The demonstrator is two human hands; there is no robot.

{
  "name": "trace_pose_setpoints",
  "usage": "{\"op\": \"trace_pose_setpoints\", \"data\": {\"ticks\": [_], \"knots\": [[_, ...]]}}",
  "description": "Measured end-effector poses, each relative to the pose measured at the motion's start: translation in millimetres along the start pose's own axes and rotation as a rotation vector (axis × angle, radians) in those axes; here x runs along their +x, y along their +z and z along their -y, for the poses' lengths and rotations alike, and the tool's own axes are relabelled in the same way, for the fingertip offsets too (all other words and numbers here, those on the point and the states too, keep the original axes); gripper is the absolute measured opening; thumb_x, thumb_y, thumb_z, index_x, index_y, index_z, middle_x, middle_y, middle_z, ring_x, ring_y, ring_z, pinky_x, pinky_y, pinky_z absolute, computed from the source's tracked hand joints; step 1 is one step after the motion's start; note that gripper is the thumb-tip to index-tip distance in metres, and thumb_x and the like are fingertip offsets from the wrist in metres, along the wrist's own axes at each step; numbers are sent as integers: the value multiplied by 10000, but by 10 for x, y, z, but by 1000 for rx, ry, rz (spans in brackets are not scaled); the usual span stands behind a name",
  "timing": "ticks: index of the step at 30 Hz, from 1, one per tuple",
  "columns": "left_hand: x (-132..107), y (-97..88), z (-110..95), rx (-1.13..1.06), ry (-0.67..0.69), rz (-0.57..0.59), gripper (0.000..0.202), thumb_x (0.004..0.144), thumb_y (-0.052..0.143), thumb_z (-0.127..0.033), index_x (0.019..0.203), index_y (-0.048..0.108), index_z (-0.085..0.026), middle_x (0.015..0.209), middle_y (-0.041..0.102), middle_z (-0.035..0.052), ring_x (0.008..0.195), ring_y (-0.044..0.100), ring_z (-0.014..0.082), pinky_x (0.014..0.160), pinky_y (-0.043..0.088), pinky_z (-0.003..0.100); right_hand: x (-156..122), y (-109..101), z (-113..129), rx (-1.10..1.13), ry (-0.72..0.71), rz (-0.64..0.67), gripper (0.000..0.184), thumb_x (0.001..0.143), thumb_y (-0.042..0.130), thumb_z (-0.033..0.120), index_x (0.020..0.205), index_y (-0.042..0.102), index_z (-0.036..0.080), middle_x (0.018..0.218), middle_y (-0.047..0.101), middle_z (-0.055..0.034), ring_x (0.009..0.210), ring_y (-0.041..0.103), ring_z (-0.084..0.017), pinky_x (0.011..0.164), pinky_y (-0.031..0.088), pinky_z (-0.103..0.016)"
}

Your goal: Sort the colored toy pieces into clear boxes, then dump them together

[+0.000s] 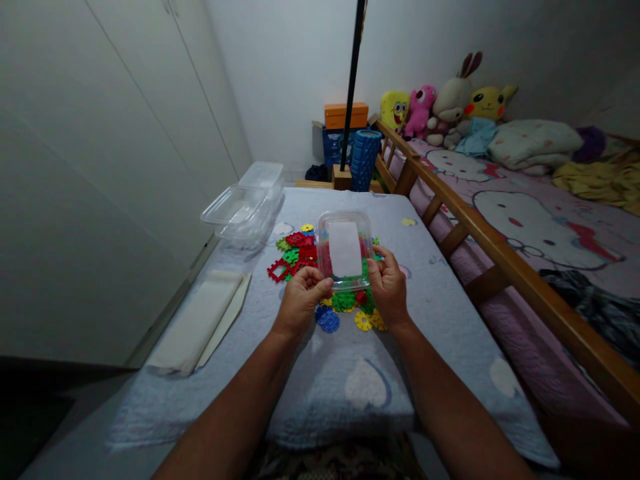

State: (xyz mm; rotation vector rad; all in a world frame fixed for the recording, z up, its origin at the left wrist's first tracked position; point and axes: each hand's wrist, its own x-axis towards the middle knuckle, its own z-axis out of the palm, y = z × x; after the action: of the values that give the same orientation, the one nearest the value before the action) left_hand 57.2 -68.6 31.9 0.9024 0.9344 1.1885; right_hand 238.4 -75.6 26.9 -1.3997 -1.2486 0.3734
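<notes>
Between my two hands is a clear plastic container lid (345,220) with a blank white label (345,250) on it. My left hand (305,297) pinches its lower left corner. On the right edge, my right hand (387,283) grips it with the thumb on the near side. Below and behind the lid lies a pile of plastic building pieces: red square ones (277,270), green ones (344,302), blue snowflake discs (328,320) and yellow discs (364,321). Part of the pile shows through the clear plastic; some is hidden by my hands.
Clear plastic containers (235,207) stand at the table's far left. Folded pale sheets or bags (200,323) lie at left on the blue cloth (450,373). A wooden bed rail (493,270) runs along the right, a white cabinet (110,167) along the left. A black pole (353,80) rises behind.
</notes>
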Motion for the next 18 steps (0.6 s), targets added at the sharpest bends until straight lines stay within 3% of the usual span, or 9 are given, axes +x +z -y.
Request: {"op": "trace_pose_setpoints", "data": {"ticks": [5,8,13,18], "knots": [[16,-22,-31,0,12,-16,432,609,911,-373,757,548,-193,627,610,-47,561,569,93,561,442,204,-17,2,-57,30,-17,37,402,1003,511,471,1266,648,200,641,521,55,560,479,-150,571,370,-283],[33,-61,-151,-13,41,-67,420,602,908,-351,775,560,-191,629,598,-57,554,568,86,550,440,196,-24,-9,-89,38,-27,34,435,1030,461,485,1311,628,198,668,543,42,581,497,-157,574,385,-288],[104,-232,-580,-54,144,-176,394,592,879,-300,810,572,-186,636,592,-65,526,562,75,535,463,185,-9,-14,-110,-5,-31,5,392,999,504,434,1273,632,186,623,462,75,560,471,-145,577,379,-283],[303,-599,-1001,-41,278,-377,312,670,820,-242,860,576,-197,645,552,-87,473,530,54,503,487,165,-11,15,-104,-28,-61,35,353,952,545,368,1236,640,181,631,469,84,566,474,-132,590,374,-270]]}}
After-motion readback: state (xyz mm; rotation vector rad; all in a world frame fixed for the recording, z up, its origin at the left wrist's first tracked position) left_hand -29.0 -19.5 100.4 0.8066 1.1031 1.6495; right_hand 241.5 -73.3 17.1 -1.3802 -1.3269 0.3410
